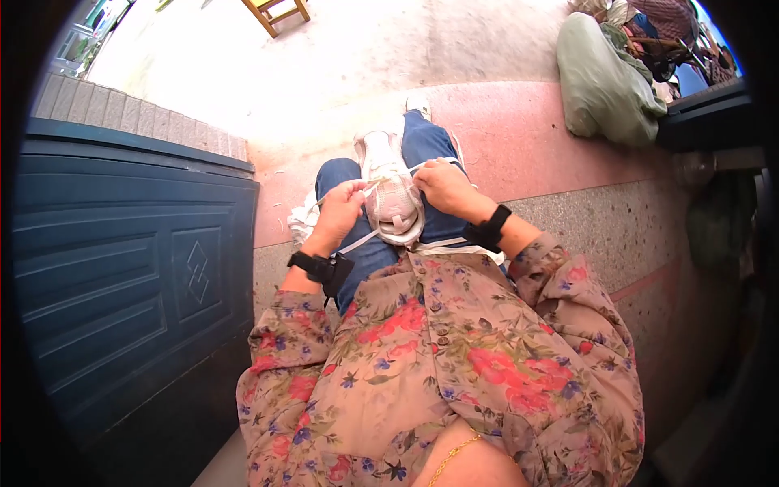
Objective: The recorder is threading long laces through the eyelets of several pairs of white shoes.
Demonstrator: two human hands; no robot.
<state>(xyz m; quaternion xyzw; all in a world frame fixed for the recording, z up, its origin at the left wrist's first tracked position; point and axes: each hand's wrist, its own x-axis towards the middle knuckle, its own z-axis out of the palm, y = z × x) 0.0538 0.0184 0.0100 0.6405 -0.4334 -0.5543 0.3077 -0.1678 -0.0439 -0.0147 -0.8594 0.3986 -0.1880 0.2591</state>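
A pale pink and white sneaker (395, 203) rests on my lap between my jeans-clad knees, its heel toward me and its toe pointing away. My left hand (341, 213) is at the sneaker's left side, its thumb and fingers pinched on a white shoelace (367, 187) that runs across to the shoe's top. On the other side, my right hand (445, 188) is closed at the edge of the shoe opening, with a lace by its fingers. Its fingertips are partly hidden. A loose length of lace slants over my left thigh. Each wrist has a black strap.
A dark blue panelled door (138, 252) stands on my left. A stuffed green sack (604, 85) sits at the far right, beside piled belongings. Part of a wooden stool (277, 13) shows at the top. White crumpled material (303, 221) lies by my left knee.
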